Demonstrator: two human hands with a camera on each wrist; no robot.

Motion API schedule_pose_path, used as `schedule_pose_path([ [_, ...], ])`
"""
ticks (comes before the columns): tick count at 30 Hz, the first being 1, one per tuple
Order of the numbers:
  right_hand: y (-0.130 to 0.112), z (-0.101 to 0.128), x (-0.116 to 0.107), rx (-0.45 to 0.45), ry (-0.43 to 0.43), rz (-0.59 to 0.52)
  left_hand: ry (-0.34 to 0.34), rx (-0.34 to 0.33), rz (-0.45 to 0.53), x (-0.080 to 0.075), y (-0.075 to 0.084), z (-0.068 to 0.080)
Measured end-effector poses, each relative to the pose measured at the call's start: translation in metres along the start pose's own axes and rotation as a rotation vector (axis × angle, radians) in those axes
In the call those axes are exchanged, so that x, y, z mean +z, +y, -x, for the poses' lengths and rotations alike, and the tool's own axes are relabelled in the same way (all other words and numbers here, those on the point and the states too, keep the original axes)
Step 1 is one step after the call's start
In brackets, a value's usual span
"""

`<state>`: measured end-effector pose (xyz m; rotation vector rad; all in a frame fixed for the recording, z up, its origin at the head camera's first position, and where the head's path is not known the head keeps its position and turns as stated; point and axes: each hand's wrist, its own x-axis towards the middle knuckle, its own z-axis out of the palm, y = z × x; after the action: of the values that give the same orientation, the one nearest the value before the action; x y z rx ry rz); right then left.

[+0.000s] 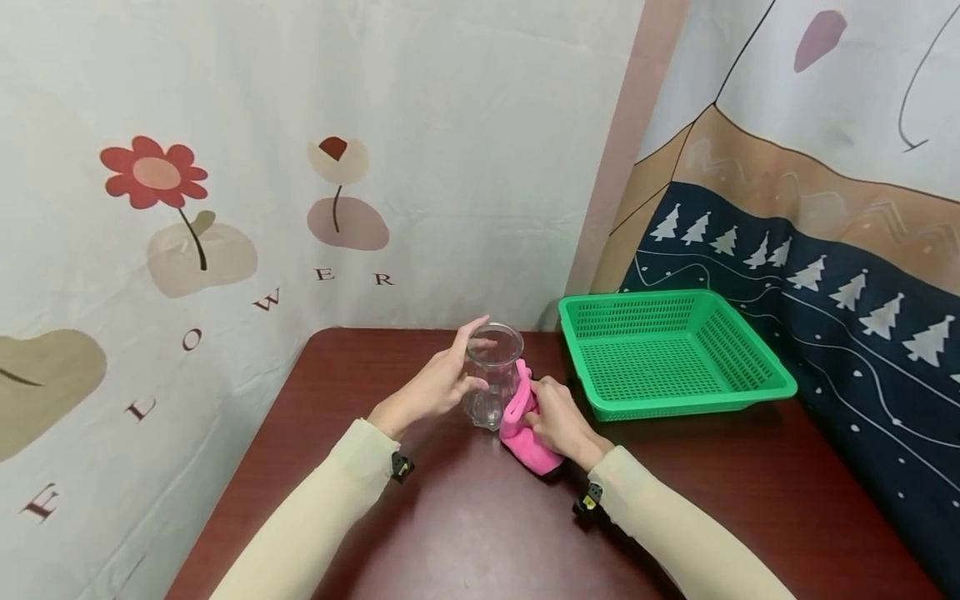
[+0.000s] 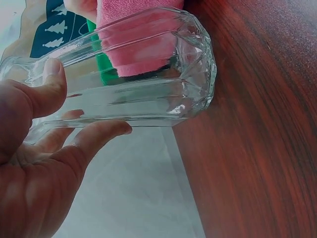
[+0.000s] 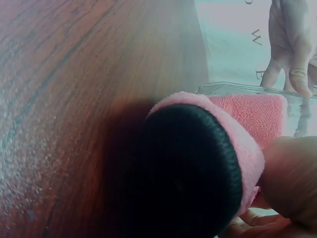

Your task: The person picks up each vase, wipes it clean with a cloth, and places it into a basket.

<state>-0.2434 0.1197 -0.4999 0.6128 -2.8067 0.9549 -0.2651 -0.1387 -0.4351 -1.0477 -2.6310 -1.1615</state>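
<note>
A clear glass vase [image 1: 486,407] with a wide rim and faceted sides stands upright on the table. My left hand [image 1: 435,385] holds it near the neck from the left, thumb [image 2: 53,82] on one side and fingers on the other. On the vase's right side, my right hand [image 1: 558,423] grips a folded pink towel [image 1: 527,450] that lies against the glass. Through the vase wall the left wrist view shows the towel's fluffy texture. A dark rounded part [image 3: 183,163] bordered by pink fills the middle of the right wrist view; what it is I cannot tell.
A green plastic basket [image 1: 581,367] with slotted walls sits at the back right of the dark red wooden table [image 1: 450,533]. Behind the table hangs a pale cloth [image 1: 480,167] with flower prints, and a navy tree-patterned cloth [image 1: 847,358] hangs on the right.
</note>
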Motion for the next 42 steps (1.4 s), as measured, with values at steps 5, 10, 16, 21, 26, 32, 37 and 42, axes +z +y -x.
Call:
schedule_pose_path([
  [5,0.0,0.001,0.0,-0.011,0.004,0.005,-0.003,-0.001,-0.005,0.001,0.0,0.001],
  [10,0.0,0.001,-0.001,-0.02,0.012,0.012,-0.022,-0.018,-0.014,-0.001,0.001,0.002],
  [16,-0.003,-0.003,-0.005,-0.016,0.03,0.006,-0.02,-0.003,-0.008,-0.002,0.0,0.001],
  [21,-0.009,-0.006,-0.01,-0.028,0.043,-0.005,-0.027,-0.013,-0.009,-0.003,-0.001,0.002],
  [26,-0.013,-0.008,-0.015,-0.044,0.083,-0.019,-0.031,-0.001,-0.01,-0.003,-0.001,0.0],
  [32,-0.018,-0.01,-0.021,-0.083,0.129,-0.037,-0.028,-0.014,-0.01,-0.004,-0.001,0.002],
  [37,-0.023,-0.012,-0.028,-0.096,0.165,-0.053,-0.03,-0.01,0.0,-0.004,0.0,0.003],
  [42,-0.025,-0.018,-0.034,-0.115,0.21,-0.084,-0.02,0.005,0.003,-0.003,-0.001,0.0],
])
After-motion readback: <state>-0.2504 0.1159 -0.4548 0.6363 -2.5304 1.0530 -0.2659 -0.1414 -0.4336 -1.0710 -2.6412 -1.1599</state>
